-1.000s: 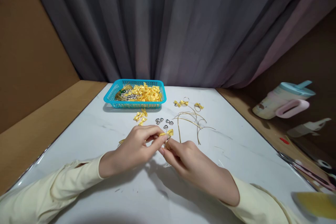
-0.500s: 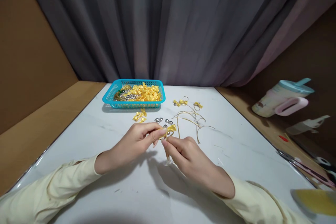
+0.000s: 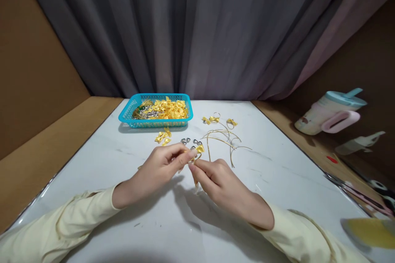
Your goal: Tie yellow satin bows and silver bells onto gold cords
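Note:
My left hand (image 3: 162, 166) pinches a small yellow ribbon bow (image 3: 200, 148) between thumb and fingers. A gold cord (image 3: 199, 155) curves in a loop just under the bow. My right hand (image 3: 224, 185) is closed close by, thumb against forefinger, gripping the cord where it meets the fingertips; the grip itself is partly hidden. Just beyond the hands lie several small shiny silver pieces (image 3: 188, 140). Loose yellow bows (image 3: 163, 135) rest to their left, and cut lengths of gold cord (image 3: 222, 132) spread out to the right.
At the back stands a blue basket (image 3: 156, 122) of yellow bows, silver pieces and cord. Looped cords with bows (image 3: 211, 120) lie at the back right. Along the right side are a lidded cup (image 3: 314, 113), a small bottle (image 3: 354, 144), scissors (image 3: 354, 192) and a yellow object (image 3: 368, 232).
The left thumb now covers more of the bow, and less of it shows. Both hands stay close together; the whole view has shifted slightly.

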`<state>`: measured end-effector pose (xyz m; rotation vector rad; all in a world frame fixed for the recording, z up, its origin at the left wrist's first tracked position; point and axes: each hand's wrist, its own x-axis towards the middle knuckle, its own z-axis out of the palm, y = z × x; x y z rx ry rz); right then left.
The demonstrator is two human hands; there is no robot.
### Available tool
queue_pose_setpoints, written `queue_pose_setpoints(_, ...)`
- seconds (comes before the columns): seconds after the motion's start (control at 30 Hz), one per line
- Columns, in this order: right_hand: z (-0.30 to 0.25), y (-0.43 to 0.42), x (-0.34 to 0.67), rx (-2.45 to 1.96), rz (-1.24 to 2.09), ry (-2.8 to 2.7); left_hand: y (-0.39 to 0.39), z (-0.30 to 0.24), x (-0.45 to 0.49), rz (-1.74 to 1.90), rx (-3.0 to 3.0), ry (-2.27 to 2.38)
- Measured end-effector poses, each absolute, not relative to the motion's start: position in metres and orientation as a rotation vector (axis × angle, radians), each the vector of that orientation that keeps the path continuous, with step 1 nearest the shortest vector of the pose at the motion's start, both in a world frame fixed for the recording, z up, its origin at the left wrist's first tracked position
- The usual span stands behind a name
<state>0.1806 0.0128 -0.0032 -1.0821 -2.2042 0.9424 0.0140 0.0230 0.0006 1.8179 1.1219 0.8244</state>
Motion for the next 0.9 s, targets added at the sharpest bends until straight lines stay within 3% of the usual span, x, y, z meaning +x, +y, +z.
queue_pose_setpoints(0.53,-0.004,0.010,0.177,-1.062,1.042,-2.156,0.019,-0.011,0.015,1.001,1.992,1.146)
queue_pose_setpoints(0.9,-0.016,0.020,0.184,-1.038,0.679,-2.190,0.019,-0.003,0.015,0.950,1.968,1.156)
